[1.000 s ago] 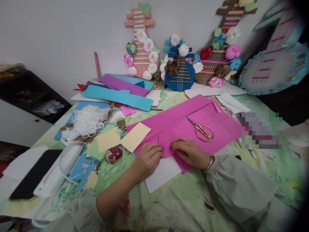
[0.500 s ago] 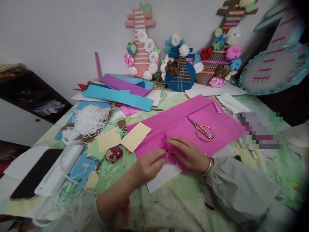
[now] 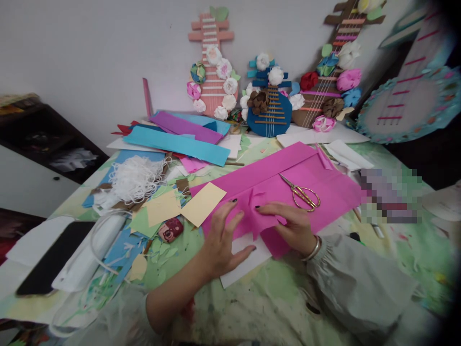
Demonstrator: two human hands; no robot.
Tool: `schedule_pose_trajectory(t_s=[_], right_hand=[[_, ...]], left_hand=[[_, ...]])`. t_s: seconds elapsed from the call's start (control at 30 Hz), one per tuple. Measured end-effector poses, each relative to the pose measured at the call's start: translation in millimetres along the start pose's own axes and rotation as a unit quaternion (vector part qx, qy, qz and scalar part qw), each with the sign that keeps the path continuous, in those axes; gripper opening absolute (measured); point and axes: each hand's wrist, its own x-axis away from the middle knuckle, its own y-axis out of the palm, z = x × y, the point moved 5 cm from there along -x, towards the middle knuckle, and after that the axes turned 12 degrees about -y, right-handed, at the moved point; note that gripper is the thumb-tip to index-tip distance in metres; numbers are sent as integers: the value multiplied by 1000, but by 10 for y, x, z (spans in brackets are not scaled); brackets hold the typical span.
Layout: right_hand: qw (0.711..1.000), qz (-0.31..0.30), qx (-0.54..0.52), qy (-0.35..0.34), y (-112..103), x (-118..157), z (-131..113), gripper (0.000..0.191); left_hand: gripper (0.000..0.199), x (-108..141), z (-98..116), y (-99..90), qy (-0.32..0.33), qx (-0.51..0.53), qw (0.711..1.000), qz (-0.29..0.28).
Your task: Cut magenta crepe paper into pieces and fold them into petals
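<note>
My left hand [image 3: 224,240] has its fingers spread just left of a creased piece of pink paper [image 3: 264,220], holding nothing. Thumb and fingers of my right hand [image 3: 293,226] are closed on the right side of that piece. Beneath it lies a large pink sheet [image 3: 324,180], with gold-handled scissors [image 3: 304,196] on top. A white sheet [image 3: 245,264] shows under the pink paper, and a cream paper rectangle [image 3: 203,204] overlaps its left edge.
Decorated paper instruments, one of them blue [image 3: 270,113], lean at the back. Blue paper strips [image 3: 176,145], white string [image 3: 137,179], a small red case [image 3: 171,230] and a black phone [image 3: 54,259] lie to the left.
My left hand has let go of the pink piece, opened its fingers and moved slightly left. The piece now stands up more, still in my right hand.
</note>
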Motion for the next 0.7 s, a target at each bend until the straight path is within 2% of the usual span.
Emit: schedule_pose_trajectory(t_s=[0.13,0.23,0.37,0.43,0.57,0.7], right_hand=[[996,21,-62,62,11,34,60,22],[984,33,-119,130,68,99,162,27],[959,80,-185,200,120,152,259,38],[950,90,-207,216,148,155,264,37],[948,67,-226,216,189,152,237,23],[984,-43,-115,132,187,143,234,25]], left_hand=[[43,-15,-44,28,13,-53,998,39],[35,-21,-49,53,36,-75,996,40],[40,-29,-54,101,31,-92,995,14],[44,-22,-57,115,26,-99,995,13],[23,11,-64,67,46,-72,995,59],[13,11,-104,43,74,-43,995,56]])
